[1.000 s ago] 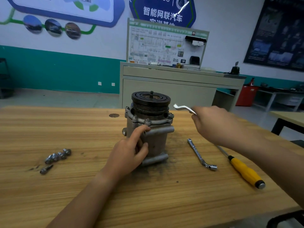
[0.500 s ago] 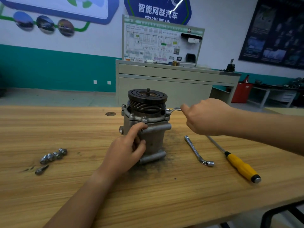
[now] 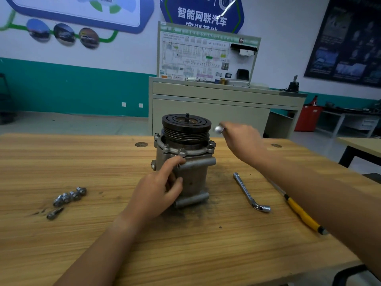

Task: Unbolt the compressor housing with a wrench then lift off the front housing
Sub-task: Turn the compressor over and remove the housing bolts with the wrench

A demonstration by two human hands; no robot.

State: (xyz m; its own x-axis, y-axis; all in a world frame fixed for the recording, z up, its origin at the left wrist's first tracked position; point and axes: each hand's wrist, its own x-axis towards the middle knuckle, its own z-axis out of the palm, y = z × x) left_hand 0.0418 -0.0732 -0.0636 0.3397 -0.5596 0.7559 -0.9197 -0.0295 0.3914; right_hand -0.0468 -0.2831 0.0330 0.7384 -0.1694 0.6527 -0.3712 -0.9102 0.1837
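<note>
A person is steadying a grey cast-metal compressor (image 3: 195,180) that is standing upright near the middle of a light wooden worktop (image 3: 82,157). The left hand (image 3: 158,188) is gripping the compressor's near-left side, with its fingers (image 3: 173,164) curling against the body and the thumb pressing beside a horizontal tube.

The right hand (image 3: 241,139) is hovering just right of the black grooved pulley (image 3: 186,124) that is crowning the unit. Its fingers are closing round a silver metal wrench (image 3: 218,129); only a shiny, blurred end is poking out of the fist, level with the pulley and just beside it. The blur is hiding whether that end is touching anything.

The front housing (image 3: 198,152) is sitting in place under the pulley, with 4 bolt heads showing on its flange.

A cluster of loose silver bolts (image 3: 70,196) is lying on the worktop well to the left, with 1 separate bolt (image 3: 54,212) just nearer. To the right, an L-shaped silver socket wrench (image 3: 250,193) is lying flat, and a yellow-handled screwdriver (image 3: 303,215) is lying beyond it, partly hidden by the right forearm.

A beige cabinet (image 3: 216,108) carrying a wiring-diagram board (image 3: 206,56) is standing behind the worktop.
</note>
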